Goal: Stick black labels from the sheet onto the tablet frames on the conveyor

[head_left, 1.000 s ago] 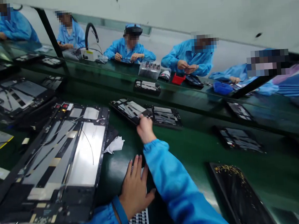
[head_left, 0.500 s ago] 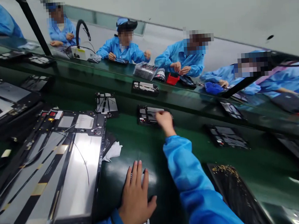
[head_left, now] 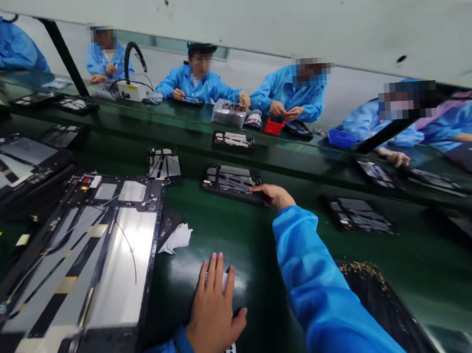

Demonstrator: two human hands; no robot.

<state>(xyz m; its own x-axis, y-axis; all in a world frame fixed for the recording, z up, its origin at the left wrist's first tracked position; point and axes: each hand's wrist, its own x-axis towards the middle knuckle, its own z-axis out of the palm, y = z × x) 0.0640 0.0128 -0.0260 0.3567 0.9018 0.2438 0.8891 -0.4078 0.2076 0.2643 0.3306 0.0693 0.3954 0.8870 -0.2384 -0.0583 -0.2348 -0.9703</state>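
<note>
Over the green worktop (head_left: 248, 250), the open fingers (head_left: 261, 189) of my right hand (head_left: 277, 196) touch a thin, stiff black tablet frame (head_left: 230, 179) at its edge, the safe hold; my left hand (head_left: 214, 313) lies flat, empty.

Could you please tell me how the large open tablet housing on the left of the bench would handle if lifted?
The open tablet housing is probably light for its size, being a thin shell. Its long, slim shape may flex if lifted by one end. The thin loose wire across its inside looks likely to snag.
</note>
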